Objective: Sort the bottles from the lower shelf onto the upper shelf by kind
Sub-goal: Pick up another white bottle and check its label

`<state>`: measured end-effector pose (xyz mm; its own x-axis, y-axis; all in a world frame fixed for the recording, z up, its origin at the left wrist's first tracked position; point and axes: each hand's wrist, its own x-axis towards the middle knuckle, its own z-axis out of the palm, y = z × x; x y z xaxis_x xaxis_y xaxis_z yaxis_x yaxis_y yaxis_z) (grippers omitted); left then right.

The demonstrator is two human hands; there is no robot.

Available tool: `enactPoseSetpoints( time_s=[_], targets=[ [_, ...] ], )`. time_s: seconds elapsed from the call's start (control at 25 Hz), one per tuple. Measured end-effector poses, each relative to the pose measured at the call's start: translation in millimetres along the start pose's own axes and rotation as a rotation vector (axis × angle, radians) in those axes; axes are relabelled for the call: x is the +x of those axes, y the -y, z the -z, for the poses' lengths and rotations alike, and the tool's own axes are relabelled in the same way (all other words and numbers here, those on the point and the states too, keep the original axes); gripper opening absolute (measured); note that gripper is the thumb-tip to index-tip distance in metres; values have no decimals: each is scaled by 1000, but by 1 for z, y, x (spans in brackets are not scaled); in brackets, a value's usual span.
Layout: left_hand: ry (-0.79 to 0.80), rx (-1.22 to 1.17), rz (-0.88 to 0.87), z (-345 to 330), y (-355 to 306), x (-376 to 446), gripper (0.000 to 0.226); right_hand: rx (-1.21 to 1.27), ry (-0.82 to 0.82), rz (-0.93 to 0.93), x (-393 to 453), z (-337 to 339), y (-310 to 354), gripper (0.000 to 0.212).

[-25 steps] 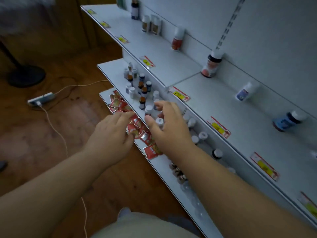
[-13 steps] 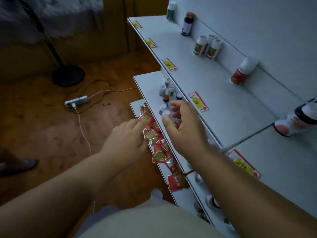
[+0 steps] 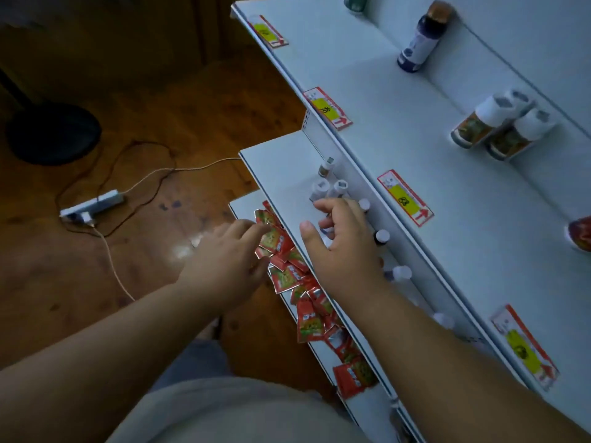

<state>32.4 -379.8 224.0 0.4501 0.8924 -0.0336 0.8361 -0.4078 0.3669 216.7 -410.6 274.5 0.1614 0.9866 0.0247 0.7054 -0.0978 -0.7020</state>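
The right hand (image 3: 343,247) is hovering with loosely curled fingers, gripping nothing, over small white-capped bottles (image 3: 320,188) on the white lower shelf (image 3: 281,174). The left hand (image 3: 228,260), fingers straight, is reaching beside red foil sachets (image 3: 289,276) heaped below. The white upper shelf (image 3: 383,100) is overhanging the bottles.

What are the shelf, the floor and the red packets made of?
The upper shelf looks like painted metal: smooth, white, thin-edged. The floor looks like varnished wood: brown, with grain and a shiny patch. The red packets look like foil or plastic, crinkled with silvery edges.
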Motion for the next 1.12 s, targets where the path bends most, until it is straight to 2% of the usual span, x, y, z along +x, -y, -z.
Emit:
enactPoseSetpoints(
  time_s=[0.12,0.28,0.48,0.6,0.72,0.8,0.96,1.12],
  targets=[
    [70,-22,-64,-27,67,84,51,-56,-5,-196,76,-60,-22,38],
    [149,-96,-117,-89,100,154,51,-108,-53,-407,152,-117,-88,43],
    [165,-188,-69,-179,121,202,52,-272,-53,-524,228,-178,-191,57],
    [176,-187,-59,-223,126,223,54,-369,29,-553,259,-201,-243,63],
    [174,-197,-45,-254,129,238,54,-432,62,-543,278,-216,-270,58],
    [184,-245,9,-266,132,242,54,-447,-11,-488,286,-223,-278,53],
    [221,-364,120,-262,141,231,54,-310,-106,-491,291,-222,-272,41],
    [122,-673,314,-193,147,197,56,132,-74,-616,246,-207,-201,40]
  ],
)
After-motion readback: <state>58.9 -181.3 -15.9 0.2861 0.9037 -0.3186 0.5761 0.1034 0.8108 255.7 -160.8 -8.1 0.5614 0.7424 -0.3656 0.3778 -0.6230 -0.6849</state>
